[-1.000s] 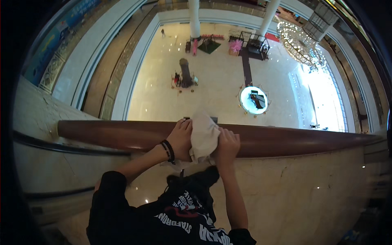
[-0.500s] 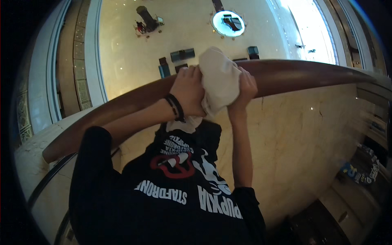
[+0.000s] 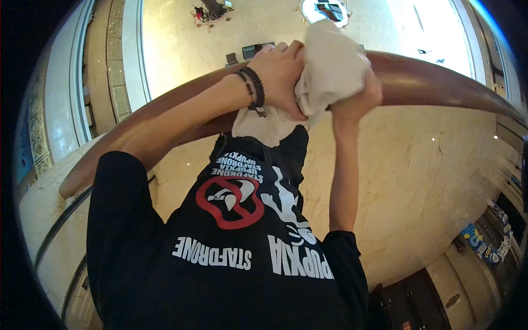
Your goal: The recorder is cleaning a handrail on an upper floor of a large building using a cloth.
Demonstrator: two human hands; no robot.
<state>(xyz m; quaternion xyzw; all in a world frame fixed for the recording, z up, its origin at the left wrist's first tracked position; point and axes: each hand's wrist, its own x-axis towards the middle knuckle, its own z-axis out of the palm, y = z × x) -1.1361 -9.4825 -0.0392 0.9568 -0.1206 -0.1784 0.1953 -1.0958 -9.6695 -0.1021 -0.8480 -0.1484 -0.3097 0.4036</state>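
A pale beige cloth (image 3: 333,66) is bunched over a curved, dark wooden handrail (image 3: 423,80), and both hands are on it. My left hand (image 3: 275,71), with dark beaded bracelets (image 3: 253,91) on its wrist, is closed on the cloth's left side. Part of the cloth hangs down below that palm. On the other side, my right hand (image 3: 360,99) grips the cloth's right edge with its fingers curled; it looks slightly blurred. The stretch of rail directly under the cloth is hidden.
Beyond the rail, far below, lies a bright hall floor (image 3: 264,25) with dark seats (image 3: 257,50) and a round white platform (image 3: 324,12) bearing a dark object. A beige marble surface (image 3: 407,154) is on my side. Black curved tubing (image 3: 60,225) runs at lower left.
Both hands and the cloth have shifted up and to the right in the picture. My hands are slightly farther apart, and more cloth shows under my left hand. The whole view has shifted too.
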